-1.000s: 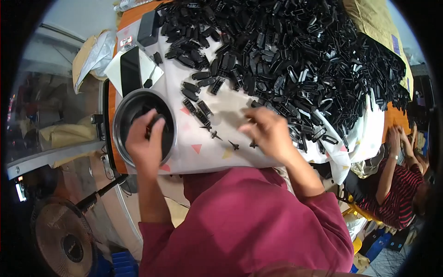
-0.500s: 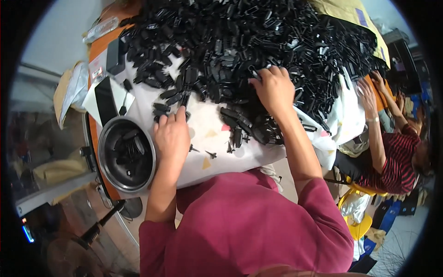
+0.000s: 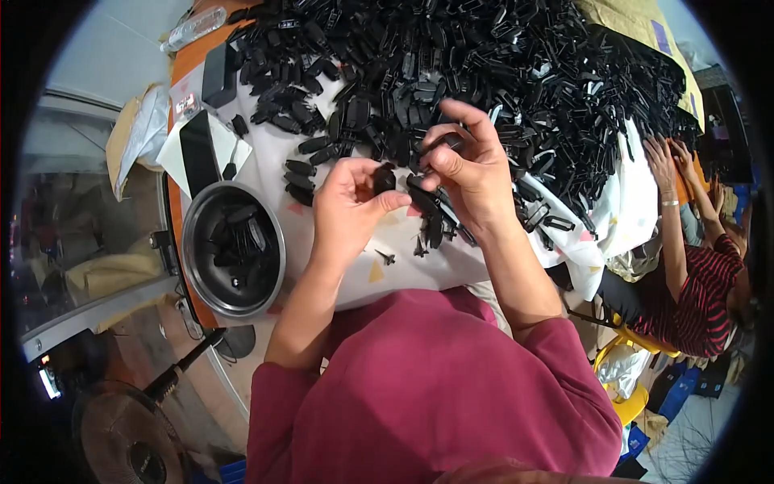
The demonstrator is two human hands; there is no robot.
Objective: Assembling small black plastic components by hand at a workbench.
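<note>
Fingers (image 3: 391, 201) of the left hand (image 3: 340, 216) and right hand (image 3: 482, 187) each pinch snugly on a black part (image 3: 384, 181), likely light, stiff, slick, best held along its sides.

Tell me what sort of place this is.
Probably a small workshop: a great heap of black parts covers much of the table, a metal bowl holds more, and another person is beside the heap.

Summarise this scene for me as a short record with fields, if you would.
Left hand: pinching a black part
Right hand: holding another black part
Bowl: left of both hands, loose parts inside
Pile: many black pieces, beyond the hands
Phone: dark screen, on a white sheet
Fan: lower left
</note>
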